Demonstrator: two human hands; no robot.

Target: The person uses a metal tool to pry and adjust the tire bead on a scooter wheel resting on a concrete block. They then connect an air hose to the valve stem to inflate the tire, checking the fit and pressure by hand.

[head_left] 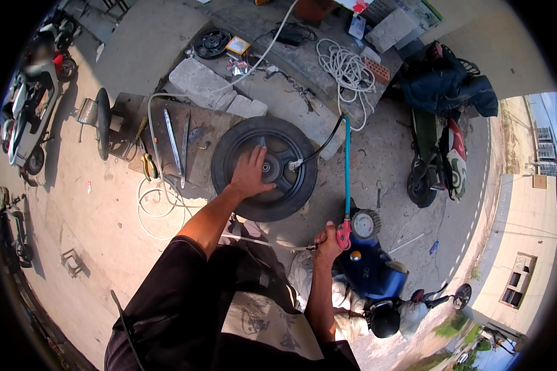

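Note:
A spoked wheel with a black tyre (224,154) lies flat on the ground in front of me. My left hand (252,175) rests on its hub and spokes, fingers spread. In my right hand (328,245) is a pink-red tyre inflator gun (343,234), gripped by its handle. A teal hose (347,167) runs up from the gun to a black hose (332,136), which curves to a metal valve chuck (296,166) at the wheel's right side. A pale air line (247,239) meets the gun near my right hand. Beside the gun is a round pale dial-like disc (365,222).
Left of the wheel lie two long metal tyre levers (174,142) and yellow-and-green pliers (149,166). Pale blocks (203,80) and coiled white hose (346,68) are at the far side. A blue scooter-like body (377,275) stands close on the right; several scooters (34,117) are parked left.

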